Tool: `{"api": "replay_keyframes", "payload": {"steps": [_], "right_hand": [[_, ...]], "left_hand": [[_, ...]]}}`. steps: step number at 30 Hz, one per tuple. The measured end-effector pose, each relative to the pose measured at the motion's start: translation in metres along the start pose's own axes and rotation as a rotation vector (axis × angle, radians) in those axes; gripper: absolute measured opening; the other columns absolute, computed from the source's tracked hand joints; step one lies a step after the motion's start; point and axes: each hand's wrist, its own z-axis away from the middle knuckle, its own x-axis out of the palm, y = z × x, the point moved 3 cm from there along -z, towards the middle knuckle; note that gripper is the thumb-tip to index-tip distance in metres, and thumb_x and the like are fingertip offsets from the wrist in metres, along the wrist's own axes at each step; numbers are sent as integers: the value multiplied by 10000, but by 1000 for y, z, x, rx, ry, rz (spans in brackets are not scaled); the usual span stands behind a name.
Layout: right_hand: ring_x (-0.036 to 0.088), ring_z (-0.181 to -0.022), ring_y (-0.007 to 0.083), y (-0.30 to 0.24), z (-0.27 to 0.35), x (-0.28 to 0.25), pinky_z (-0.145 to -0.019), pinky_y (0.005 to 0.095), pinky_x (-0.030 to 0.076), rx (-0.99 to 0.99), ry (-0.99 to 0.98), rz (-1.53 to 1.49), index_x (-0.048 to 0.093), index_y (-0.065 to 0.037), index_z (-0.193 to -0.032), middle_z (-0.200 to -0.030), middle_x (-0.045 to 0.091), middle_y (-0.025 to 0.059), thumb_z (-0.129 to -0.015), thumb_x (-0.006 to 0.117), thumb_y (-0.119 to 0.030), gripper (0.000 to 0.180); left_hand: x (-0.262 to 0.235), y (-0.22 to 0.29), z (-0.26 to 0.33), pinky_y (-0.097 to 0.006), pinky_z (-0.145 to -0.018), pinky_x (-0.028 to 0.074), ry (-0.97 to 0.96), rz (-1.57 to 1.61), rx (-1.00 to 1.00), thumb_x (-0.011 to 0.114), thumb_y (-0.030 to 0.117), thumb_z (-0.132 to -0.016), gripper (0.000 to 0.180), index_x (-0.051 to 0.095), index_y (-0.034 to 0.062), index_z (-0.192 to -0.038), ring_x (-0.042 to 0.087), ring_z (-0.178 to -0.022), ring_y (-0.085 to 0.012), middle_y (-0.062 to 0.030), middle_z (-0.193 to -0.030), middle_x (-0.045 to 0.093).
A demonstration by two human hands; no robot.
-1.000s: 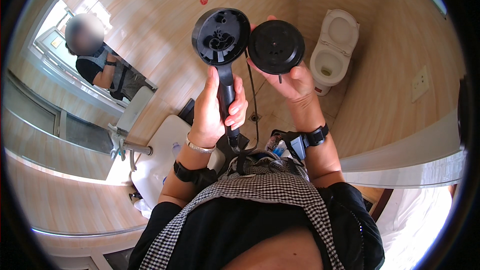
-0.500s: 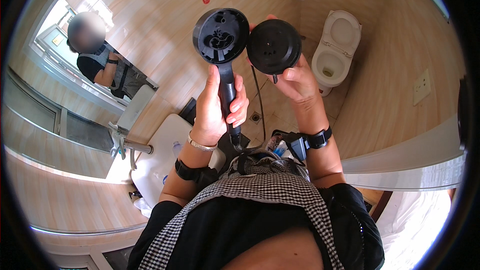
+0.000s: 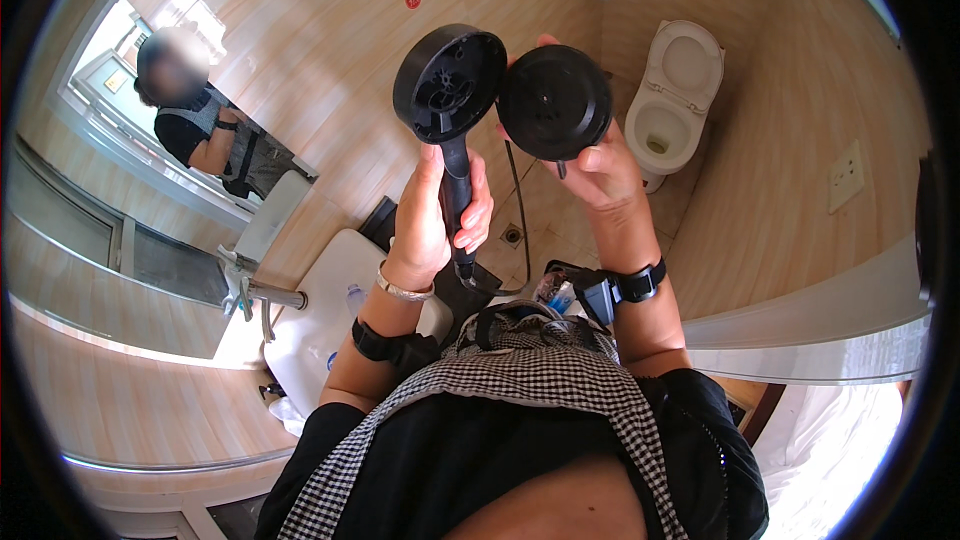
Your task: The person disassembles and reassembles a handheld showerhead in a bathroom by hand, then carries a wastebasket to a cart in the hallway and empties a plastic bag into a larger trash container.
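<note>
My left hand [image 3: 425, 225] is wrapped round the handle of a black handheld shower head [image 3: 455, 180], held upright. Its round head is open, and the hollow inside with moulded ribs faces me. A thin dark hose [image 3: 521, 210] loops down from the handle's lower end. Just to the right, my right hand [image 3: 605, 165] grips a round black shower head cover [image 3: 556, 102] by its edge, with a small tab at the bottom. The cover's rim is beside the open head; whether they touch I cannot tell. Most right fingers are hidden behind the cover.
A white washbasin [image 3: 315, 315] with a metal tap [image 3: 275, 293] stands at the left, below a mirror [image 3: 180, 110]. Beyond my right hand is a white toilet [image 3: 670, 110] with its lid up. A floor drain [image 3: 512, 235] shows in the tiles. A bin-like container [image 3: 560, 290] with packages is near my waist.
The open shower head has tilted and shifted slightly right, showing more of its side wall. The cover has moved a little right and down. Both hands keep their grip.
</note>
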Motion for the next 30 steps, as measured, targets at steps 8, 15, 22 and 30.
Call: {"api": "replay_keyframes", "payload": {"steps": [8, 15, 22, 30], "right_hand": [[540, -1160, 269, -3, 7, 5, -1000, 376, 412, 141, -122, 85, 203, 18, -1458, -1285, 515, 178, -584, 848, -405, 1166], [513, -1172, 233, -9, 3, 35, -1022, 342, 352, 287, -141, 216, 228, 33, -1449, -1274, 524, 144, -530, 873, -377, 1195], [547, -1119, 246, -17, 4, 36, -998, 367, 402, 370, -187, 239, 152, -33, -1495, -1238, 527, 156, -602, 859, -246, 1158], [583, -1081, 303, -4, 9, 4, -932, 406, 468, 278, -226, -46, 170, 2, -1473, -1256, 515, 236, -689, 741, -553, 1118]], "left_hand": [[1, -2, -2, -238, -327, 275, 108, 32, -36, 246, 615, -961, 587, 449, 77, -840, 321, -341, -101, -1, -517, 404], [-5, -6, -3, -202, -322, 318, 56, -82, -30, 257, 626, -954, 656, 536, 41, -853, 385, -343, -85, 2, -500, 446], [-23, -9, 2, -198, -341, 340, -1, -136, 31, 337, 473, -1001, 498, 523, 12, -1007, 458, -387, -73, -21, -591, 548], [-13, -11, -7, -216, -329, 305, 132, -188, -64, 296, 594, -964, 573, 497, 64, -885, 365, -352, -83, -9, -544, 453]]}}
